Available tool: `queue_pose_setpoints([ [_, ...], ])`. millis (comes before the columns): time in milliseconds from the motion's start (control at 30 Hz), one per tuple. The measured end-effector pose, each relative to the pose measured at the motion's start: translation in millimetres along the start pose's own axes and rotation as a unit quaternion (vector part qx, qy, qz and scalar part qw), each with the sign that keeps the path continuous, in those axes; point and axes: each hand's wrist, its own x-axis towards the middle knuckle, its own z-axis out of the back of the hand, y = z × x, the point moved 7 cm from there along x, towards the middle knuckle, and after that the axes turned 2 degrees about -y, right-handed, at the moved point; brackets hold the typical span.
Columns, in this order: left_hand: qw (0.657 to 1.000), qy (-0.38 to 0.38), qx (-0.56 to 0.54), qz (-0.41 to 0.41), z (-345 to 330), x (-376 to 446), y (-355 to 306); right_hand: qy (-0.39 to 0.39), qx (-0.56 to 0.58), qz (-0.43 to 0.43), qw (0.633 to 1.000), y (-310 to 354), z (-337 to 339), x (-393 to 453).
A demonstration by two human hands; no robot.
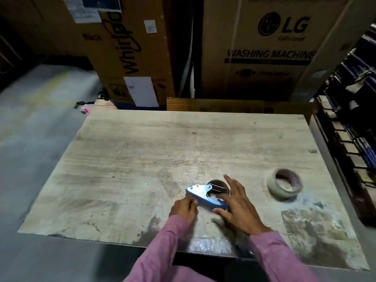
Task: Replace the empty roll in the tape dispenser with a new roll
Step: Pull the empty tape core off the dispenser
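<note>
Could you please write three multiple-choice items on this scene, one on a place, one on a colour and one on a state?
1. Where does the tape roll lie on the table?
A. right of the dispenser
B. left of the dispenser
C. on the floor

2. What colour are the sleeves?
A. green
B. pink
C. white

3. What is the left hand doing?
A. lifting the tape roll
B. resting flat, apart from everything
C. gripping the dispenser's edge

Answers:
1 A, it sits alone toward the right edge.
2 B, both forearms show pink cloth.
3 C, its fingers close on the blue edge while the right hand spreads over the dispenser.
</note>
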Motion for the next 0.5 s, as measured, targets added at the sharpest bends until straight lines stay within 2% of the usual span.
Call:
queue_pose_setpoints([
  [100,0.999,0.025,-0.035,0.032,-9.7,-4.9,0.2,-0.002,-0.015,0.005,1.0,-2.2,-7.4,3.9],
  [200,0.996,0.033,-0.057,0.067,-14.4,-4.3,8.6,-0.042,0.04,0.042,0.997,2.0,-4.3,7.2],
  [267,0.992,0.026,-0.084,0.089,-12.3,-2.3,14.3,-0.037,0.075,0.054,0.995,2.3,-5.2,10.1],
  [400,0.979,-0.026,-0.16,0.127,-1.8,0.4,24.1,0.01,0.115,-0.002,0.993,-3.2,-10.1,21.6],
  [500,0.96,-0.088,-0.226,0.143,12.6,0.9,30.5,0.02,0.249,-0.063,0.966,-1.7,-2.2,28.1],
])
